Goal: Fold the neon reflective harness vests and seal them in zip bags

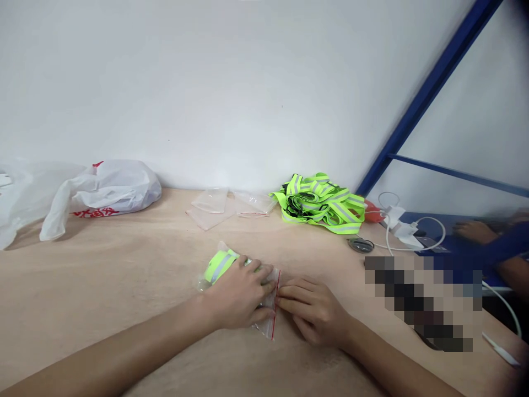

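Note:
A clear zip-lock bag [270, 300] with a red line along its opening lies on the table, and a folded neon-yellow reflective strap [220, 267] with a grey stripe is inside it. My left hand [243, 292] lies over the bag, fingers bent and gripping it against the table; it hides much of the strap. At the red-lined edge, the fingers of my right hand [314, 309] are pressed together in a pinch on the bag's opening. The fingertips hide part of that edge.
Behind the bag lie loose clear bags [210, 208] and a heap of reflective straps [322, 204]. A white plastic bag [119, 187] stands at left. Right of the heap are dark glasses [361, 245], white cables [438, 226] and a pixelated area. Another person's hand [475, 231] shows at far right.

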The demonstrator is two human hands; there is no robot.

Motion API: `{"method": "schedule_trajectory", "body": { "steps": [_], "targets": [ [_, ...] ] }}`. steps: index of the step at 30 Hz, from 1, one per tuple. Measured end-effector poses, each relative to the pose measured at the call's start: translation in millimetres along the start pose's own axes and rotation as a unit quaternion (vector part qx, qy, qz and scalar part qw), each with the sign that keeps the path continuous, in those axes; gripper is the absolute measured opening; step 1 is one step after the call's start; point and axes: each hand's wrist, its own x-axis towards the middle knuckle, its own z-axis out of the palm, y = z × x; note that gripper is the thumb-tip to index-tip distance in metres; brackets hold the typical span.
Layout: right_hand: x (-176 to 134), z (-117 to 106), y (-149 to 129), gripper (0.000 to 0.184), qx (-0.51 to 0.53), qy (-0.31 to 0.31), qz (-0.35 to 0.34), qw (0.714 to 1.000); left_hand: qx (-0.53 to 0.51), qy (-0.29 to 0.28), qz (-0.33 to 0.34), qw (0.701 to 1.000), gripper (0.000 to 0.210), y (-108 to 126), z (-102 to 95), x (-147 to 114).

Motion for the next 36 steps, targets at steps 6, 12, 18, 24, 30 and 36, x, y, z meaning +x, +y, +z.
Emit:
{"method": "schedule_trajectory", "body": {
  "steps": [6, 12, 18, 24, 30, 36],
  "targets": [
    [3, 1, -5, 0.033, 0.041, -0.042, -0.023, 0.998, -0.004, 0.009, 0.012, 1.0, 0.061, -4, 5.7, -2],
    [3, 0, -5, 0.033, 0.038, -0.05, -0.028, 0.998, -0.008, 0.012, 0.013, 1.0, 0.076, -7, 9.0, 1],
    [2, -1, -6, 0.032, 0.025, -0.069, -0.044, 0.996, 0.004, 0.009, 0.013, 1.0, 0.083, -7, 12.5, 4],
    [4, 1, -9, 0.039, 0.048, -0.063, -0.03, 0.996, -0.006, 0.009, 0.007, 1.0, 0.082, -8, 13.5, 4],
    [4, 1, -8, 0.038, 0.079, -0.05, -0.005, 0.996, -0.024, -0.002, -0.002, 1.0, 0.081, -7, 10.0, 4],
    [-4, 0, 12, 0.045, -0.062, -0.039, 0.065, 0.995, -0.015, -0.008, 0.005, 1.0, 0.079, -6, 8.8, 4]
  ]
}}
